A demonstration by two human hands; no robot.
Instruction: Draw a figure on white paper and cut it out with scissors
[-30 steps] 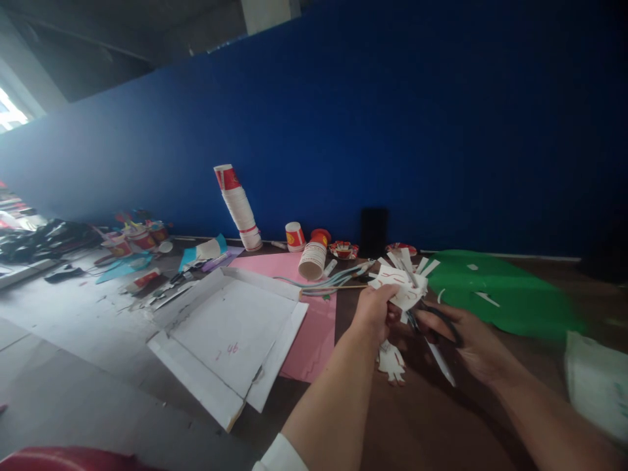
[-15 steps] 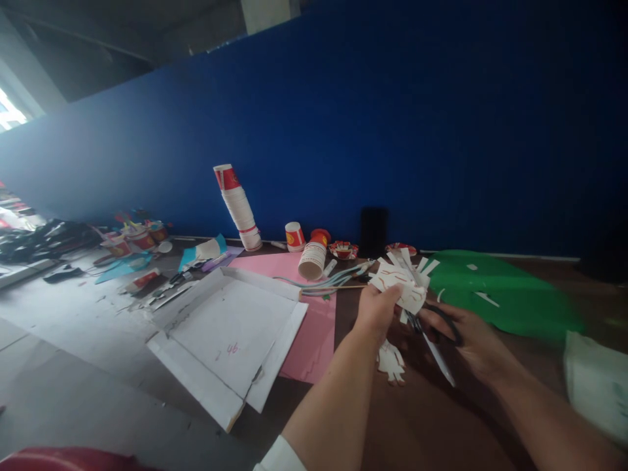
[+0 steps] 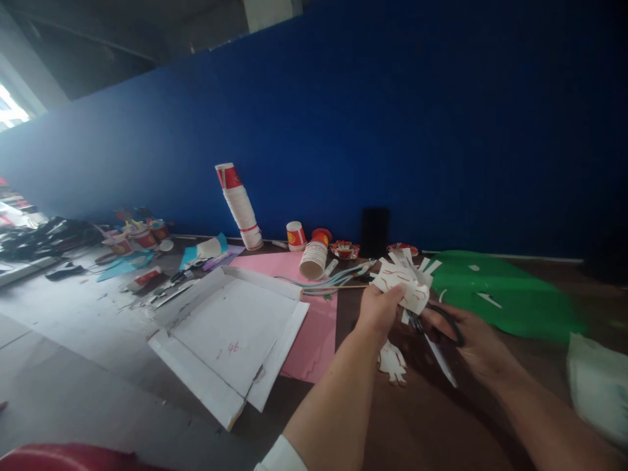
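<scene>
My left hand (image 3: 381, 307) is closed on a white paper cutout (image 3: 405, 288) with brown line marks and several strips sticking out along its far edge. My right hand (image 3: 466, 337) grips a pair of scissors (image 3: 439, 358) by the dark handles, right beside the paper; one blade points down and toward me. Part of the scissors is hidden behind the fingers and the paper. Below my left hand, a small white figure-shaped cutout (image 3: 392, 363) lies on the brown tabletop.
A white box lid (image 3: 220, 327) marked "46" lies on pink paper (image 3: 311, 353). A leaning stack of paper cups (image 3: 240, 206) stands against the blue partition (image 3: 392, 118). Green paper (image 3: 520, 294) is at the right, with a whitish bag (image 3: 596, 376) nearer me.
Both hands keep their hold on the paper and scissors with almost no movement. The whole view has shifted very slightly.
</scene>
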